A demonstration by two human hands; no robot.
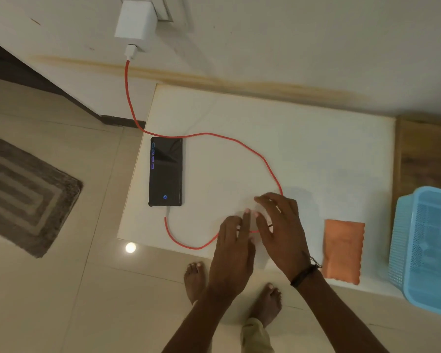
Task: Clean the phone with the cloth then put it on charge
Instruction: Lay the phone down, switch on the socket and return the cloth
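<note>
A black phone lies flat at the left end of the white table, its screen lit with a clock and a fingerprint icon. A red cable runs from the white charger in the wall socket, loops across the table and enters the phone's near end. The folded orange cloth rests at the table's front right. My left hand and my right hand hover side by side over the cable loop near the front edge, fingers spread, holding nothing.
A light blue plastic basket stands at the far right, overhanging the table's corner. A wooden surface lies behind it. A grey patterned mat is on the tiled floor to the left. Bare feet stand below the table edge.
</note>
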